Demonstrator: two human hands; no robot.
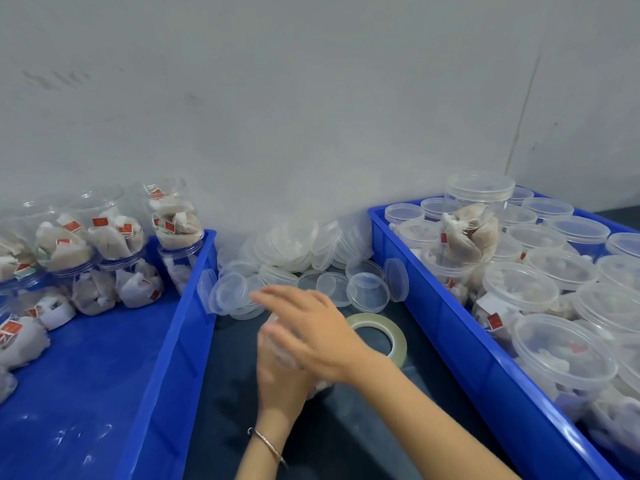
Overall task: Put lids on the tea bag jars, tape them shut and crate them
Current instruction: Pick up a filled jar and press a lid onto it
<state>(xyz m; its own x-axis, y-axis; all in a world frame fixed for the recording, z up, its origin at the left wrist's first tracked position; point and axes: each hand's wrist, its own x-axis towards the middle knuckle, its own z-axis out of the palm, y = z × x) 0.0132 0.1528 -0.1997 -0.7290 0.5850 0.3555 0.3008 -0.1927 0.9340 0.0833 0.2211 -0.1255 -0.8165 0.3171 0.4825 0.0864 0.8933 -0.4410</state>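
Two hands meet over one jar (313, 382) in the head view, on the dark table strip between two blue crates. The left hand (277, 379) wraps the jar's side from the left, fingers curled round it; the right hand (311, 327) lies flat across its top with fingers straight, seemingly pressing a lid down, though motion blur hides the lid. The jar seems upright, long axis vertical. The tape roll (379, 336) lies just right of the hands, nearer the right one. Loose lids (298, 247) pile at the table's far edge. The left crate (166, 341) holds jars stacked against the wall; the right crate (450, 323) is packed with lidded ones.
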